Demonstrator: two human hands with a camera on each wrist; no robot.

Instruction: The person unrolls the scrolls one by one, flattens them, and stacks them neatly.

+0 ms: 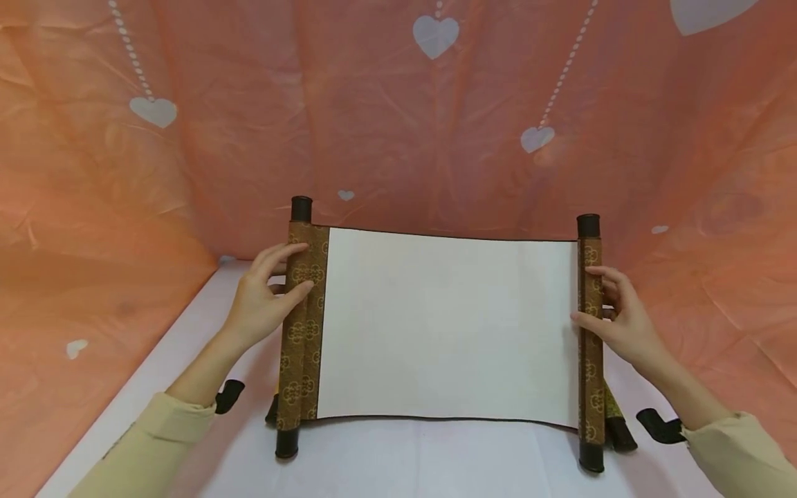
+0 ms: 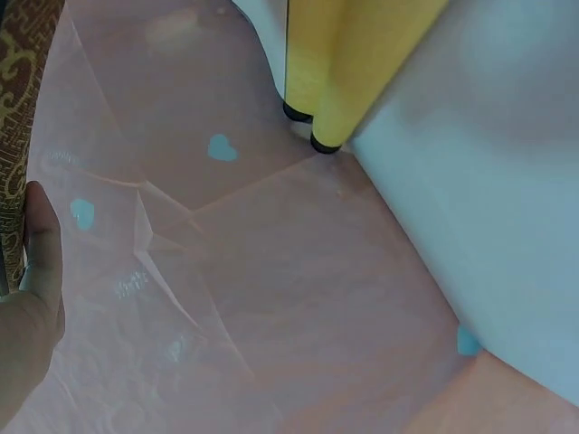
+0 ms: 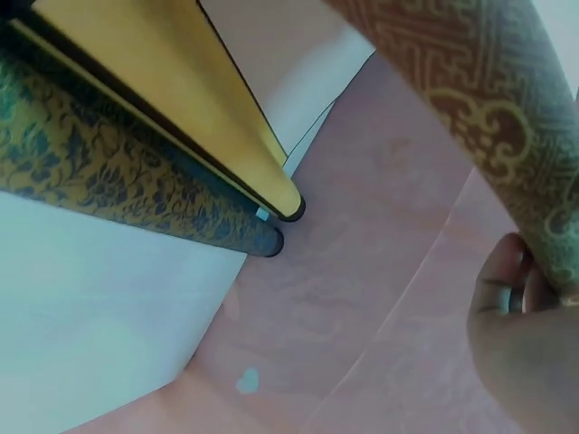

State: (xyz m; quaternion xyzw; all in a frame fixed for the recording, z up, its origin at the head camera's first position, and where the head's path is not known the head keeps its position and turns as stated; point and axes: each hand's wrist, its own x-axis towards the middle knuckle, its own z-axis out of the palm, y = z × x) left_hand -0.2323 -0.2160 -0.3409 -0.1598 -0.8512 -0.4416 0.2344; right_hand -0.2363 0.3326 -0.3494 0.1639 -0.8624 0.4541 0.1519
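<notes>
A hanging scroll with a blank white sheet (image 1: 448,325) is stretched between two rods in the head view. The left rod (image 1: 301,332) and the right rod (image 1: 591,346) are wrapped in brown cloth with gold flower patterns and end in black knobs. My left hand (image 1: 264,297) grips the left rod at its upper half, thumb in front. On the other side my right hand (image 1: 625,321) holds the right rod between thumb and fingers. The brown cloth (image 3: 493,108) also shows above my right hand (image 3: 525,344) in the right wrist view, its far side hidden.
Behind the held scroll, other rolls lie on the white table (image 1: 467,463): a yellow pair (image 2: 335,72) in the left wrist view, and a dark-flowered gold roll (image 3: 118,163) beside a yellow one (image 3: 199,81) in the right. Pink cloth (image 1: 373,124) with white hearts surrounds the table.
</notes>
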